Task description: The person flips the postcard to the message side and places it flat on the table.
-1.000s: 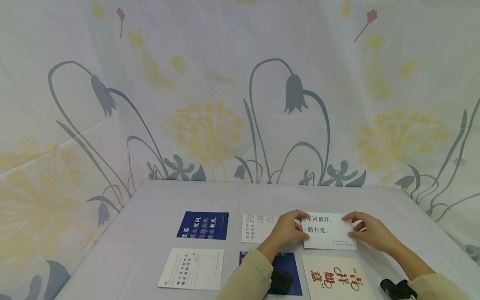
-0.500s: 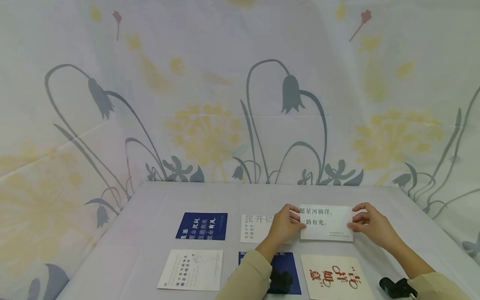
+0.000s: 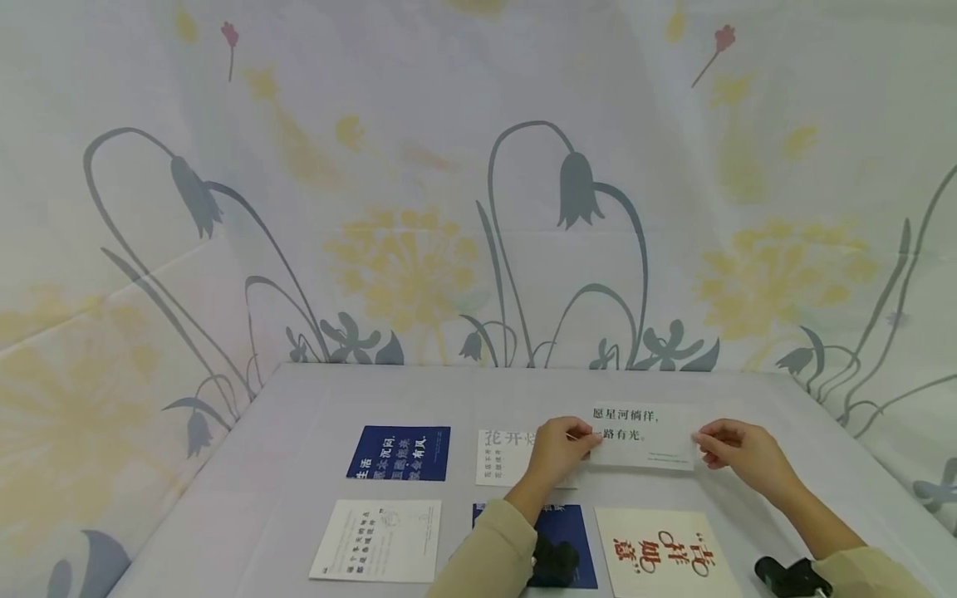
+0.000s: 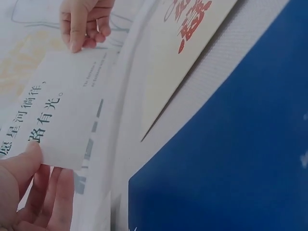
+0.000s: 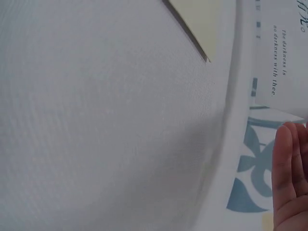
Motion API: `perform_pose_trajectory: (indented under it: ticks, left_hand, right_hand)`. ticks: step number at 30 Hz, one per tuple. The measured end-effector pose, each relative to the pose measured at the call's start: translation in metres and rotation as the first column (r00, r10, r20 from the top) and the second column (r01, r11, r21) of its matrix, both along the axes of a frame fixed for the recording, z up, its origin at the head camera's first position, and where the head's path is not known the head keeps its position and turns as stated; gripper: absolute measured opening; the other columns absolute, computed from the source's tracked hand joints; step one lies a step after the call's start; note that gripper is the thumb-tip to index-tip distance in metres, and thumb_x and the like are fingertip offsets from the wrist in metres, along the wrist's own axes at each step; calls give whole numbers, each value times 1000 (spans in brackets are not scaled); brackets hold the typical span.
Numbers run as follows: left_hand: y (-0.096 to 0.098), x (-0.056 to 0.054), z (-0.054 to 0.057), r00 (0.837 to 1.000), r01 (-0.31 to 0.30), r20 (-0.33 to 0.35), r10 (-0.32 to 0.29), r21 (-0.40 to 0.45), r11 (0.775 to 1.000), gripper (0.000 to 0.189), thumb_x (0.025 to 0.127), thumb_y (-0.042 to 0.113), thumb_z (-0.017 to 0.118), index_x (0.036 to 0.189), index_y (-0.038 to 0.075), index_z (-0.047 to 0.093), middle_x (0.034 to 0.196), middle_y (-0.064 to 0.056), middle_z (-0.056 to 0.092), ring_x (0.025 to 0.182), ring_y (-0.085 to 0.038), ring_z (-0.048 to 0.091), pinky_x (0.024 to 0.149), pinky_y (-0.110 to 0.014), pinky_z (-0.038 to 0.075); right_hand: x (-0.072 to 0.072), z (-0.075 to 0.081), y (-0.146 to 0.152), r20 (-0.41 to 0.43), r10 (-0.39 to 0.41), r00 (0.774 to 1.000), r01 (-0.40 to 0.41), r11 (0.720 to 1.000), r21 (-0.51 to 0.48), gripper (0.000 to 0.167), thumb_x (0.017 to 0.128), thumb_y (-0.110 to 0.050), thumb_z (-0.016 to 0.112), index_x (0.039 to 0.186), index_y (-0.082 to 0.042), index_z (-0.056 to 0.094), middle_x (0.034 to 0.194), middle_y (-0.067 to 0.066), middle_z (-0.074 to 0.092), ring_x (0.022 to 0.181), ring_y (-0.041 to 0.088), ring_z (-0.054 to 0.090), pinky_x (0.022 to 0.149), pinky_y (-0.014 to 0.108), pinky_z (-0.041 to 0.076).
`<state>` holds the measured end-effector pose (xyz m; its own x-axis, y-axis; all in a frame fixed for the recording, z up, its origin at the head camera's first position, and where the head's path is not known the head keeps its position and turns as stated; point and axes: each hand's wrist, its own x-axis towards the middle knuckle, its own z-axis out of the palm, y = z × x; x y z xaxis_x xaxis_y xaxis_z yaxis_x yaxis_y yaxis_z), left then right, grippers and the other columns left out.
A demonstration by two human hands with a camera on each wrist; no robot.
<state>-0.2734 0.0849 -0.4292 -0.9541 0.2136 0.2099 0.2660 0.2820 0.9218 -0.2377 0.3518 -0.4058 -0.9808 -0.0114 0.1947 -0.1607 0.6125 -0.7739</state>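
A white postcard [image 3: 641, 444] with two lines of dark characters is held up between both hands over the far right of the table. My left hand [image 3: 557, 453] pinches its left edge, thumb in front and the other fingers behind, as the left wrist view shows. My right hand [image 3: 748, 457] pinches the opposite edge; in the right wrist view its fingers [image 5: 285, 163] stand just by the postcard's corner. Behind the left hand lies another white card [image 3: 503, 461] with grey lettering, partly hidden. Nearer, a cream card [image 3: 661, 548] with red characters lies below the held one.
A blue card [image 3: 404, 453] and a white printed card [image 3: 377, 540] lie at the left of the white-covered table [image 3: 247, 531]. Another blue card [image 3: 576, 540] is partly covered by the left sleeve [image 3: 486, 552]. A flower-patterned curtain [image 3: 419, 166] rises behind the table.
The held postcard has risen and shifted slightly left, tilting a little at its right side. Both hands moved with it, keeping hold of its edges. The cards on the table stay put.
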Motion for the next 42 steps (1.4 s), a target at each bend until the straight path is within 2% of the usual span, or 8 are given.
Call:
perform_pose_trajectory:
  ticks: [7, 11, 17, 21, 29, 32, 37, 42]
  left_hand:
    - [-5, 0, 2, 999, -30, -25, 30, -19, 999, 13, 81, 24, 73, 83, 11, 72, 72, 11, 58, 63, -1, 48, 52, -18, 42]
    - [-6, -1, 1, 1000, -15, 18, 15, 19, 1000, 15, 82, 24, 73, 85, 10, 73, 73, 10, 58, 60, -1, 51, 52, -18, 45]
    - [-5, -3, 1, 992, -15, 126, 0, 119, 993, 13, 82, 20, 72, 88, 8, 73, 74, 6, 63, 63, -7, 59, 57, -20, 50]
    - [-5, -5, -1, 984, -14, 177, -22, 195, 981, 11, 84, 12, 70, 90, 4, 73, 77, 1, 67, 69, -9, 63, 63, -22, 53]
    - [-4, -7, -5, 976, 14, 206, -75, 278, 960, 13, 87, 5, 63, 93, -3, 71, 81, -5, 68, 74, -13, 65, 67, -23, 54]
    - [-4, -6, -4, 973, 11, 217, -79, 298, 954, 14, 88, 5, 62, 95, -5, 70, 82, -6, 68, 75, -14, 65, 68, -24, 54]
    - [-4, -6, -4, 965, 8, 242, -96, 341, 940, 17, 88, 6, 62, 99, -6, 69, 84, -7, 68, 81, -19, 66, 70, -24, 54]
    - [-4, -6, -3, 959, -6, 267, -97, 362, 932, 16, 88, 5, 62, 98, -4, 70, 85, -8, 68, 83, -22, 67, 71, -25, 54]
  right_hand:
    - [0, 1, -3, 76, 36, 996, -23, 987, -158, 36, 98, -17, 49, 102, 19, 55, 83, 13, 64, 69, 13, 65, 63, 28, 55]
    - [0, 3, -3, 95, 54, 994, -30, 972, -234, 37, 98, -16, 48, 102, 20, 54, 84, 12, 65, 72, 13, 66, 67, 28, 55]
    - [-1, 4, 1, 70, 140, 988, -107, 931, -349, 37, 99, -14, 47, 102, 23, 52, 85, 9, 68, 76, 15, 67, 68, 29, 55]
    - [0, 4, 2, 65, 160, 985, -125, 922, -365, 37, 99, -13, 47, 102, 24, 52, 87, 10, 68, 78, 16, 67, 69, 29, 55]
    - [1, 2, 5, 92, 134, 987, -93, 928, -360, 38, 98, -14, 49, 106, 23, 53, 93, 15, 68, 81, 15, 67, 71, 27, 54]
    - [2, 0, 6, 82, 160, 984, -116, 913, -392, 37, 97, -13, 50, 107, 22, 54, 93, 11, 69, 82, 15, 67, 72, 27, 54]
    - [2, -1, 7, 71, 207, 976, -150, 869, -471, 29, 96, -9, 52, 107, 16, 60, 93, 5, 70, 84, 15, 67, 73, 27, 54]
    - [2, -1, 6, 86, 202, 976, -130, 845, -519, 21, 95, -8, 54, 103, 6, 67, 90, 2, 70, 83, 13, 67, 74, 25, 53]
